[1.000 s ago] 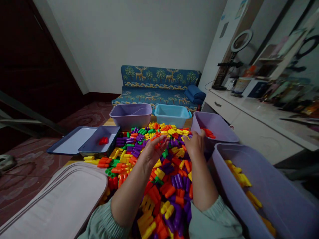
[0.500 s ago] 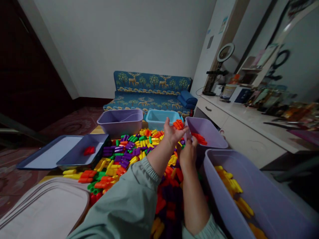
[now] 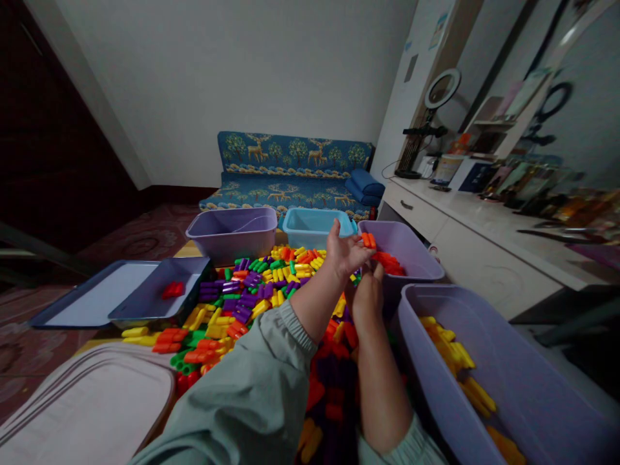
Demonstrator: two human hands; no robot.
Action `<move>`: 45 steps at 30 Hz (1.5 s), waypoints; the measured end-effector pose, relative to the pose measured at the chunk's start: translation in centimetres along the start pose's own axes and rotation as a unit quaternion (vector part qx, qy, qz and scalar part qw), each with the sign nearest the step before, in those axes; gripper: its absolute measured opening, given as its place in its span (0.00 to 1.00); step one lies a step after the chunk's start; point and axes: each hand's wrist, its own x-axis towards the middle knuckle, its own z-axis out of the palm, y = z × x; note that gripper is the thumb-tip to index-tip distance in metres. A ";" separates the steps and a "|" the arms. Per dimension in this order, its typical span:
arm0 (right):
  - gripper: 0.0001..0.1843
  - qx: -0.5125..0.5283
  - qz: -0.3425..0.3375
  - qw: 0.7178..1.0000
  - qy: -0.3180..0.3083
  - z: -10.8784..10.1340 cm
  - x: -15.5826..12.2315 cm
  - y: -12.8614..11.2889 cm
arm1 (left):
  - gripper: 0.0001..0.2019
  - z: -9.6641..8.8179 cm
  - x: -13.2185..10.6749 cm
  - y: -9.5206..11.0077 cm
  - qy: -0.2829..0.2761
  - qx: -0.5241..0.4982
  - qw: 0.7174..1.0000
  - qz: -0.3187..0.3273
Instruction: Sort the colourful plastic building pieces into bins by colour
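Note:
My left hand (image 3: 346, 254) is stretched out palm up with its thumb apart, at the near left edge of the right-hand purple bin (image 3: 426, 266). An orange plastic building block (image 3: 369, 240) shows just at its fingertips, over the bin's edge; whether they still touch is unclear. More orange-red blocks (image 3: 388, 263) lie inside that bin. Close below, my right hand (image 3: 367, 290) has its fingers curled together, and what they hold, if anything, is hidden. Under both forearms spreads a heap of yellow, green, purple and orange blocks (image 3: 252, 290).
Another purple bin (image 3: 232, 236) and a light blue bin (image 3: 314, 226) stand behind the heap. A large purple bin (image 3: 484, 361) with yellow blocks is at right. To the left are a dark blue tray (image 3: 159, 294) with red blocks and pale lids (image 3: 97, 400).
My left hand has moved slightly right and tipped toward the bin. The orange block has gone from its palm to its fingertips, over the bin's edge. My right hand stays beside it.

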 end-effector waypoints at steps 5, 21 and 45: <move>0.26 -0.005 0.003 1.000 0.020 -0.4 -0.4 -0.2 | 0.34 0.1 -1.5 0.6 -0.032 0.019 0.999 -0.019; 0.26 -0.014 -0.017 0.999 0.029 -0.6 -0.4 0.8 | 0.21 -16.2 -16.0 6.2 0.238 0.463 0.775 0.358; 0.25 -0.059 -0.151 0.961 -0.226 3.8 -4.0 -2.1 | 0.26 -17.8 -17.4 5.0 0.176 0.850 0.410 0.280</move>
